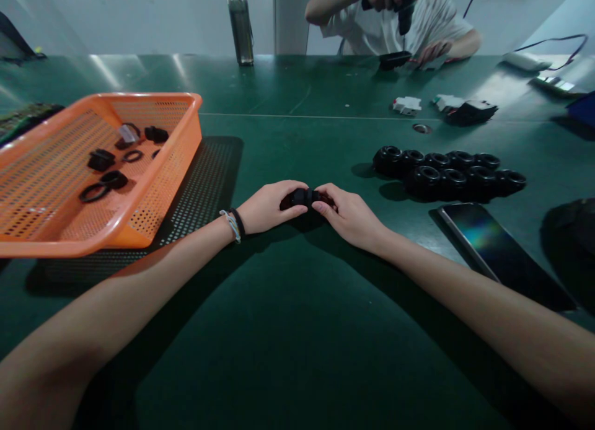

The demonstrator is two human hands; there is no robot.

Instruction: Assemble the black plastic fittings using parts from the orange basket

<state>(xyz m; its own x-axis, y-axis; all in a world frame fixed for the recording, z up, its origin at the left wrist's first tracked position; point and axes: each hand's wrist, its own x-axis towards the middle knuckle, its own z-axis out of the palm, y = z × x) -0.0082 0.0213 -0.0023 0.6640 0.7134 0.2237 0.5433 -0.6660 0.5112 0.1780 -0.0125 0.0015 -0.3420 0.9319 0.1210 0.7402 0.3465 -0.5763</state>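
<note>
Between my two hands, just over the green table (279, 331), is a small black ribbed plastic fitting (304, 197). My left hand (274, 207) is closed around its left end, thumb and fingers gripping it. At its right end, my right hand (346, 213) pinches with thumb and fingertips. Part of the fitting is hidden by my fingers, and I cannot tell whether it is one piece or two. Similar black round fittings (449, 170) stand grouped in rows on the right. Loose black rings and fittings (101, 160) lie inside the orange basket (186, 151) on the left.
A phone (502, 244) lies right of my right forearm. Farther back are small white-and-black parts (407, 105), a hole in the tabletop (422, 128) and an upright bottle (240, 30). Across the table a person (395, 15) holds a power driver (406, 12) over a black part.
</note>
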